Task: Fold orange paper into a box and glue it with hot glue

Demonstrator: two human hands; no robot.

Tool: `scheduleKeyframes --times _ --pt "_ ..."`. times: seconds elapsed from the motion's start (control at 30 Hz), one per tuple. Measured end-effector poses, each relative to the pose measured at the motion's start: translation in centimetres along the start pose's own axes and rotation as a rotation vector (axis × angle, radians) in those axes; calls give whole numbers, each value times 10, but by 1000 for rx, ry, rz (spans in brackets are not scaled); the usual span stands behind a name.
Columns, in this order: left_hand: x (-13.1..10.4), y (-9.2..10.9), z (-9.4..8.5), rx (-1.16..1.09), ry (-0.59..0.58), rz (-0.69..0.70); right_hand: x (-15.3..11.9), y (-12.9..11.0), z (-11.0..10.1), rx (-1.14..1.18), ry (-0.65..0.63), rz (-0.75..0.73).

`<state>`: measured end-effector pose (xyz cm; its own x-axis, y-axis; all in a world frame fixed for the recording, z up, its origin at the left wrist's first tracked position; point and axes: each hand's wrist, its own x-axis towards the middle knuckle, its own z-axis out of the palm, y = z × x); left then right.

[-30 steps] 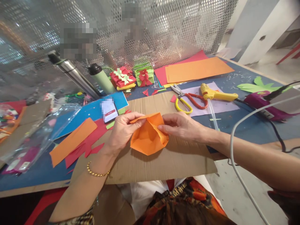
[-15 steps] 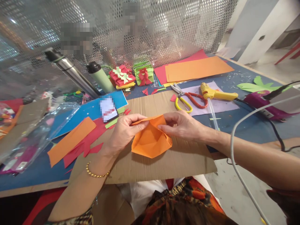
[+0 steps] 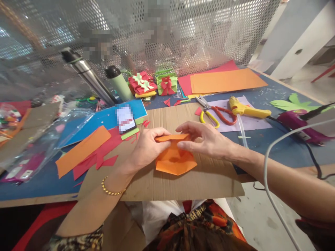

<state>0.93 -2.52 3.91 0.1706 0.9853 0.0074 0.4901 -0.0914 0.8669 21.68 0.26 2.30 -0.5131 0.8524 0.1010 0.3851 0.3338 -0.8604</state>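
Note:
A folded orange paper pouch stands over the cardboard sheet, its mouth towards me and its upper edge creased over. My left hand is closed on the pouch's upper left edge, thumb on the inner side and fingers mostly hidden behind. At the upper right edge is my right hand, index finger raised and thumb apart from it. That thumb lies against or just over the paper; I cannot tell which. Beyond my right hand lie scissors with one yellow and one red handle.
Cardboard covers the near table. A yellow glue gun rests on lilac paper, a cable hanging at the right. Leftward lie a phone, orange strips and red scraps. Two bottles, small paper bags and orange sheets line the back.
My right hand has loosened from the pouch's edge and its index finger has lifted. The pouch's upper edge now lies flatter and folded over. The whole view has shifted slightly.

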Motion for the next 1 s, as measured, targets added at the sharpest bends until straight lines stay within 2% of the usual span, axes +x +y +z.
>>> scheduleKeyframes --times 0.17,0.47,0.6,0.77,0.87,1.0 --pt "1 -1 5 34 19 96 2 1 6 -143 -44 97" --pt "7 -4 5 -87 -74 2 2 7 4 -112 -61 144" --pt "12 -11 7 -68 -52 92 8 5 2 -176 -36 78" --pt "20 -18 11 8 32 202 19 4 -3 -179 -75 51" --pt "26 -16 11 -11 39 175 23 6 -8 -271 -68 35" --pt "37 -11 8 -121 -5 68 32 8 -16 -275 -94 43"
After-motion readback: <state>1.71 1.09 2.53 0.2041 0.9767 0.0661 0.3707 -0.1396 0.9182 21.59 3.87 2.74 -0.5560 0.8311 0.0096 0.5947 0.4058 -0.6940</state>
